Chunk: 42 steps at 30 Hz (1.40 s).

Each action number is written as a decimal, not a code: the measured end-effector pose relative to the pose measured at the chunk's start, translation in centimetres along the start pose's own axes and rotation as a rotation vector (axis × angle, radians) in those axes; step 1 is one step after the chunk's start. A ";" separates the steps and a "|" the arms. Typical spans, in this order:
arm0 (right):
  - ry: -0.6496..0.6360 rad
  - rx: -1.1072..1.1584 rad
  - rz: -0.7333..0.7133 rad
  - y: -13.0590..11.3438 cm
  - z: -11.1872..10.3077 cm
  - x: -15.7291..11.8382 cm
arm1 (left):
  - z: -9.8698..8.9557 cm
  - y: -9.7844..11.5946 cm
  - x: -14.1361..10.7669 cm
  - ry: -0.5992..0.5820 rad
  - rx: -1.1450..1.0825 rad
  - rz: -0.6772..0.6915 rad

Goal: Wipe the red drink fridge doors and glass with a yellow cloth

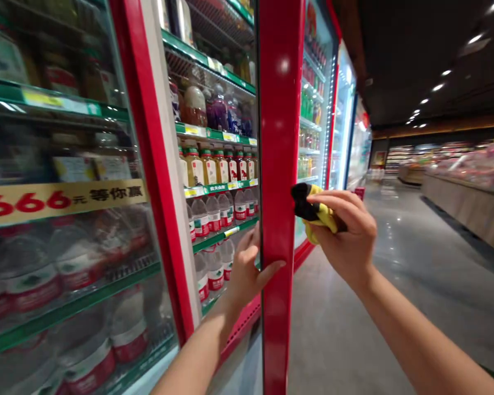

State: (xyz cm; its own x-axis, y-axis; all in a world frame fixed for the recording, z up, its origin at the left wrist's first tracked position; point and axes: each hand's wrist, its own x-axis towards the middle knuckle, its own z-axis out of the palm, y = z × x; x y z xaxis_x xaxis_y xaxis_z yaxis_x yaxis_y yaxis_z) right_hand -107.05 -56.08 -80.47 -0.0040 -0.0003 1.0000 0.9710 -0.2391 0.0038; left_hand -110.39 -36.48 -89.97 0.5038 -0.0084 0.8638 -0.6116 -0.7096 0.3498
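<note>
A red-framed glass door (278, 164) of a drinks cooler stands open, edge toward me. My left hand (249, 269) is at the door's inner side, its thumb on the red frame and its other fingers reaching behind the frame's dark edge. To the right of the frame, my right hand (348, 236) is closed on a yellow and black cloth (319, 214), whose black end is close to the frame's right edge. Whether the cloth touches the frame cannot be told.
Cooler shelves (222, 236) hold several bottles. A closed glass door with a printed strip (66, 202) is at the left. More lit coolers (313, 109) line the aisle, with a long display counter (469, 203) at the right and grey floor between.
</note>
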 end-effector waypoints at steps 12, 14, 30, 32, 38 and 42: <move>-0.091 -0.672 -0.306 5.3 -3.9 1.7 | 10.2 3.4 1.0 0.052 -0.258 -0.037; -0.047 -0.621 -0.274 6.4 -4.3 4.8 | 11.2 3.9 1.1 0.067 -0.237 -0.049; 0.036 -0.611 -0.322 10.3 -6.2 9.7 | 14.4 4.7 2.0 0.070 -0.230 -0.099; 0.006 -0.642 -0.336 9.9 -6.4 9.1 | 14.8 4.4 2.0 0.067 -0.224 -0.090; -0.055 -0.650 -0.419 9.3 -7.4 7.5 | 16.1 4.3 2.1 0.140 -0.231 -0.059; 0.027 -0.624 -0.370 11.3 -6.9 18.0 | 16.3 4.7 2.2 0.139 -0.217 -0.072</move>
State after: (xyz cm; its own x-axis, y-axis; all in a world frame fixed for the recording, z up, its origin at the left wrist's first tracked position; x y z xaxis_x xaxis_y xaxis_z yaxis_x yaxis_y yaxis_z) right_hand -97.83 -65.44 -62.48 -0.3194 0.1660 0.9330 0.5880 -0.7374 0.3325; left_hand -102.26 -51.34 -92.36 0.4710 0.1441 0.8703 -0.7016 -0.5368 0.4686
